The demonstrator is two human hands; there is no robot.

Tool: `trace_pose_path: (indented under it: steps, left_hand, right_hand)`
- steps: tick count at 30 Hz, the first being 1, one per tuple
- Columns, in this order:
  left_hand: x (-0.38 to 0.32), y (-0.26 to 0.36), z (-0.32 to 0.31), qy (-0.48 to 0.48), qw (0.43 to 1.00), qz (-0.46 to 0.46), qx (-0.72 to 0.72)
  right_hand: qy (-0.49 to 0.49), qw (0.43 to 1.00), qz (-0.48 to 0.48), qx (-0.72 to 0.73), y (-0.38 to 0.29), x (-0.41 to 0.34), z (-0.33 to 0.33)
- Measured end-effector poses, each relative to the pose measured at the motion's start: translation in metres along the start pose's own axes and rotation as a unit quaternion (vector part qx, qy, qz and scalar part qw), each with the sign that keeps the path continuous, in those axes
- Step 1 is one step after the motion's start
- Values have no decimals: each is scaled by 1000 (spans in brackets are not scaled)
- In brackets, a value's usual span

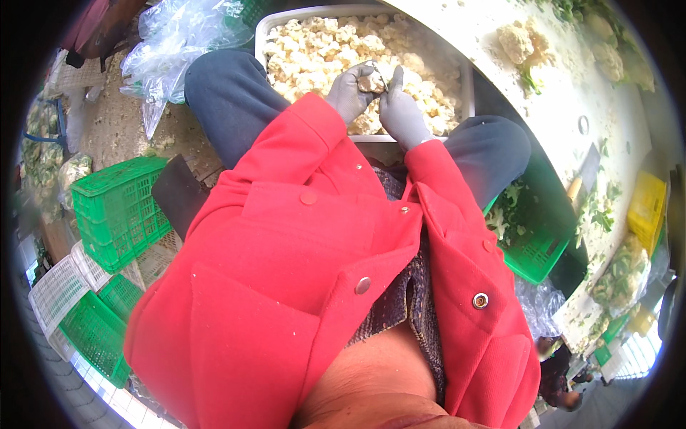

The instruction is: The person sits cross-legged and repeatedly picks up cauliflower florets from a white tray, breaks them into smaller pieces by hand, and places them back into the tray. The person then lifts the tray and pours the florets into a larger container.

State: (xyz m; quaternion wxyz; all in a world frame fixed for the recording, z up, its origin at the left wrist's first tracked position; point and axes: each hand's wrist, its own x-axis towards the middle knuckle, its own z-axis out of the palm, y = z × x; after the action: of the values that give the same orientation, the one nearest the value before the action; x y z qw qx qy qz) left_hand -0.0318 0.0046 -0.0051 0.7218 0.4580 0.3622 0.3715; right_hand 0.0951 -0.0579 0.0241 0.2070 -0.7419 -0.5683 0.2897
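Observation:
A white rectangular tub (470,91) stands between my knees, filled with pale cauliflower florets (316,45). Above its near side, my left hand (347,94), in a grey glove, grips a cauliflower floret (371,83) between thumb and fingers. My right hand (403,111), gloved the same way, meets it from the right with the index finger extended. It holds a small thin knife (383,78) against the floret; most of the handle is hidden in the palm.
To the right, a white table (557,107) carries cauliflower heads (517,43), leaf scraps and a wooden-handled cleaver (588,169). Below its edge sits a green crate (536,257) with leaves. Clear plastic bags (182,48) lie at left, above another green crate (118,209). A person (557,375) is at lower right.

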Motion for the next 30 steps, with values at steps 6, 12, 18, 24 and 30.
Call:
trace_pose_path:
  steps: [6,12,18,24,30]
  left_hand:
    - [6,14,-4,24,889,-166,-426]
    - [9,23,-3,34,934,-128,-332]
    - [20,10,-9,-27,900,-115,-420]
    - [21,0,-19,-83,944,-120,-297]
    - [6,2,-11,-22,958,-121,-260]
  right_hand:
    - [-124,853,195,468,16,4,-21]
    - [-12,970,61,234,-3,0,-24]
    - [-8,992,-113,48,-8,-3,-28]
    - [-48,995,-77,-28,-6,-2,-18]
    - [-136,869,176,443,4,2,-11]
